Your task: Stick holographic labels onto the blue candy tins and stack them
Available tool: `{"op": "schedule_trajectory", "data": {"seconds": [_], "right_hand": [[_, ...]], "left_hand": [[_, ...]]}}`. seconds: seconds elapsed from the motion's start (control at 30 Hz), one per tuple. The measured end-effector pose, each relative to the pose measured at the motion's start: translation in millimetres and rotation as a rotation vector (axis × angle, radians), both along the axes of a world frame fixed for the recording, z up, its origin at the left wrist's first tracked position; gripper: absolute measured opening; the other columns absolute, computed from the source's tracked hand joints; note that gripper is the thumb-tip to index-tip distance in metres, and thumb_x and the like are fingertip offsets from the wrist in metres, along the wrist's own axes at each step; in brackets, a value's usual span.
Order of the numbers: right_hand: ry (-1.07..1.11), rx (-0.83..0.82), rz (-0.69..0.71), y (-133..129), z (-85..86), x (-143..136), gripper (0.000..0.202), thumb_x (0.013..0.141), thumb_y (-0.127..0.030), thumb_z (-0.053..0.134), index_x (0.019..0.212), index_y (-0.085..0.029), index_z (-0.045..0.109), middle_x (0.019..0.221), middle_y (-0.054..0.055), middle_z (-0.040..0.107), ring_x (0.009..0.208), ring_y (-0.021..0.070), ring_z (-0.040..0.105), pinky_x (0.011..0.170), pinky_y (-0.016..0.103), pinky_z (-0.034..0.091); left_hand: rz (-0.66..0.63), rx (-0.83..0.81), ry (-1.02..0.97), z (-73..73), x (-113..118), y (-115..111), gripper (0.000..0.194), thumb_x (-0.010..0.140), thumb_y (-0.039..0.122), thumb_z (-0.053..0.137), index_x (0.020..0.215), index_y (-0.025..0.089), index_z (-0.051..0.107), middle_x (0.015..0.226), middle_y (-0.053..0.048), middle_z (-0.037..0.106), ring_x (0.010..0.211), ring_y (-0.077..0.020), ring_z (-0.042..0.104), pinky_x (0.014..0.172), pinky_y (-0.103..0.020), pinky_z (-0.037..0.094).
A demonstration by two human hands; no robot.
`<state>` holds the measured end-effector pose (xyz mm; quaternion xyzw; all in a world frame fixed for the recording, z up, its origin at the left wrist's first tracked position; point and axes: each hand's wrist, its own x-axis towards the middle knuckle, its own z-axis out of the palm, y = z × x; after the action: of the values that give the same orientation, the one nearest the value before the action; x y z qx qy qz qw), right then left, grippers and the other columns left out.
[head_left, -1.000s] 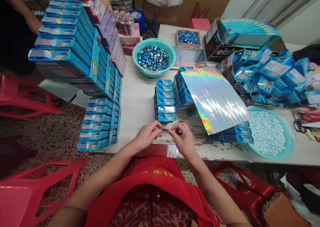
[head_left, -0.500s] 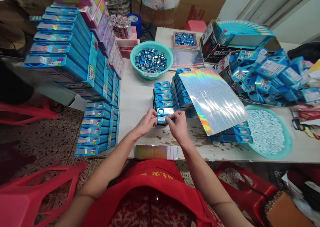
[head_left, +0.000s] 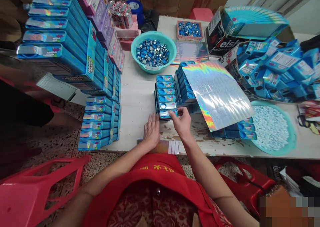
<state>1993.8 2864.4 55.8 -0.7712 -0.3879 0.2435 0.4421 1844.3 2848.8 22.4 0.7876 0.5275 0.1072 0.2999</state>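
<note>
A row of slim blue candy boxes (head_left: 166, 91) lies in front of me, printed ends up. The nearest two, including the front blue box (head_left: 165, 114), have shiny silver strips on their ends. My right hand (head_left: 182, 121) grips the right end of that front box, thumb on top. Left of it, my left hand (head_left: 151, 128) lies on the table, fingers stretched forward and nothing in them. Under its wrist is a strip of sticker sheet (head_left: 160, 146) with pale labels at its right end. A large holographic sheet (head_left: 220, 93) rests over more blue boxes to the right.
A teal bowl (head_left: 153, 68) of blue and silver caps stands behind the row. Another teal bowl (head_left: 292, 133) holds small white pieces. Stacked blue boxes (head_left: 75, 63) rise at left, beside a person's dark-clothed leg (head_left: 25, 100). A carton (head_left: 226, 61) overflows with blue packets.
My left hand has let go of the front box's left end and moved down towards the table edge. My right hand stays on the box. A person has come closer at left.
</note>
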Motion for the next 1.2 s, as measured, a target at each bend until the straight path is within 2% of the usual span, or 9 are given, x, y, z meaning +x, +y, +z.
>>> {"op": "schedule_trajectory", "data": {"seconds": [0.13, 0.23, 0.3, 0.43, 0.57, 0.77, 0.97, 1.07, 1.2], "right_hand": [[0.132, 0.132, -0.039, -28, -9.7, 9, 0.042, 0.081, -0.043, 0.052, 0.117, -0.021, 0.046, 0.101, 0.006, 0.056, 0.083, 0.0156, 0.057, 0.071, 0.032, 0.050], [-0.050, 0.099, 0.000, -70, -30.4, 9, 0.029, 0.086, -0.037, 0.048, 0.109, -0.020, 0.053, 0.100, 0.007, 0.055, 0.086, 0.0168, 0.055, 0.073, 0.033, 0.050], [-0.186, 0.020, 0.166, -100, -52.0, 5, 0.024, 0.086, -0.033, 0.048, 0.102, -0.020, 0.060, 0.095, 0.008, 0.055, 0.086, 0.0192, 0.054, 0.074, 0.036, 0.050], [-0.416, -0.134, 0.404, -138, -91.7, -6, 0.027, 0.087, -0.028, 0.047, 0.109, -0.021, 0.063, 0.099, 0.011, 0.057, 0.093, 0.0240, 0.051, 0.082, 0.041, 0.048], [-0.542, -0.226, 0.538, -146, -105.3, -8, 0.033, 0.089, -0.024, 0.044, 0.119, -0.022, 0.058, 0.108, 0.012, 0.059, 0.095, 0.0252, 0.052, 0.082, 0.041, 0.047], [-0.672, -0.287, 0.650, -151, -103.8, -8, 0.034, 0.088, -0.019, 0.047, 0.120, -0.022, 0.056, 0.116, 0.012, 0.059, 0.102, 0.0268, 0.050, 0.084, 0.041, 0.043], [-0.698, -0.305, 0.645, -145, -94.1, -10, 0.013, 0.087, -0.022, 0.051, 0.090, -0.019, 0.063, 0.103, 0.011, 0.063, 0.092, 0.0248, 0.051, 0.077, 0.037, 0.041], [-0.627, -0.348, 0.658, -141, -76.1, -6, 0.010, 0.086, -0.022, 0.052, 0.080, -0.020, 0.060, 0.080, 0.007, 0.063, 0.079, 0.0224, 0.052, 0.069, 0.033, 0.040], [-0.329, -0.333, 0.552, -137, -35.0, 2, 0.014, 0.085, -0.027, 0.053, 0.072, -0.020, 0.054, 0.071, 0.003, 0.059, 0.071, 0.0183, 0.053, 0.064, 0.029, 0.041]], "left_hand": [[-0.037, 0.002, 0.149, -12.8, -17, -4, 0.044, 0.090, 0.024, 0.035, 0.132, 0.015, 0.044, 0.138, -0.016, 0.045, 0.124, -0.0284, 0.041, 0.099, -0.046, 0.033], [-0.343, -0.125, 0.119, -29.8, -19, -10, 0.035, 0.089, 0.035, 0.042, 0.117, 0.020, 0.057, 0.117, -0.010, 0.062, 0.108, -0.0248, 0.054, 0.092, -0.041, 0.037], [-0.480, -0.223, 0.144, -41.7, -11, -15, 0.027, 0.088, 0.032, 0.047, 0.106, 0.021, 0.063, 0.107, -0.008, 0.067, 0.102, -0.0235, 0.057, 0.089, -0.038, 0.038], [-0.477, -0.302, 0.205, -55.6, 4, -16, 0.027, 0.089, 0.025, 0.041, 0.087, 0.017, 0.067, 0.095, -0.010, 0.069, 0.095, -0.0236, 0.060, 0.082, -0.036, 0.037], [-0.502, -0.321, 0.190, -58.2, 7, -13, 0.027, 0.089, 0.023, 0.038, 0.086, 0.015, 0.064, 0.096, -0.014, 0.068, 0.096, -0.0275, 0.060, 0.081, -0.039, 0.036], [-0.484, -0.369, 0.247, -59.8, 10, -10, 0.030, 0.090, 0.023, 0.034, 0.089, 0.015, 0.063, 0.098, -0.015, 0.068, 0.096, -0.0269, 0.061, 0.082, -0.039, 0.038], [-0.453, -0.384, 0.241, -60.2, 12, -11, 0.028, 0.090, 0.022, 0.036, 0.091, 0.015, 0.063, 0.098, -0.014, 0.068, 0.096, -0.0262, 0.061, 0.082, -0.039, 0.038], [-0.434, -0.378, 0.229, -62.2, 12, -11, 0.028, 0.090, 0.022, 0.036, 0.093, 0.014, 0.063, 0.099, -0.014, 0.067, 0.096, -0.0270, 0.060, 0.084, -0.040, 0.038], [-0.396, -0.352, 0.110, -52.6, 6, -9, 0.029, 0.090, 0.024, 0.038, 0.096, 0.016, 0.065, 0.106, -0.013, 0.065, 0.104, -0.0253, 0.057, 0.090, -0.038, 0.038]]}}
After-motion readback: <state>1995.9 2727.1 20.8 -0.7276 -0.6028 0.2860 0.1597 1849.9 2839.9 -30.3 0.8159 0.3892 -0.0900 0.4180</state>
